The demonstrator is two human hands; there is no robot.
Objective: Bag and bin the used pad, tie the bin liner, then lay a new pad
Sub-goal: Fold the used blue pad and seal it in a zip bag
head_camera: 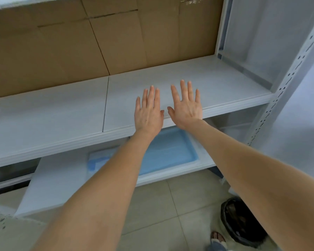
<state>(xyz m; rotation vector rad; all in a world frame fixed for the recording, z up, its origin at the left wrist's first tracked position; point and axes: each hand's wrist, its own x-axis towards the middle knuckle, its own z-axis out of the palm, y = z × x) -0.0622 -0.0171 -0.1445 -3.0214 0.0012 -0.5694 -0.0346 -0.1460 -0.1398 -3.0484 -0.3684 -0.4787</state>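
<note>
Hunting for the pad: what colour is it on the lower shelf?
The pad is light blue, head view.

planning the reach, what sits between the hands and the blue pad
In the head view, the white upper shelf board: left hand and right hand spread above it, the flat blue pad on the shelf beneath.

bare white shelf [62, 113] all around both hands, brown cardboard [62, 42] wall past the fingertips, metal post [288, 84] far right, low gap underneath
</note>
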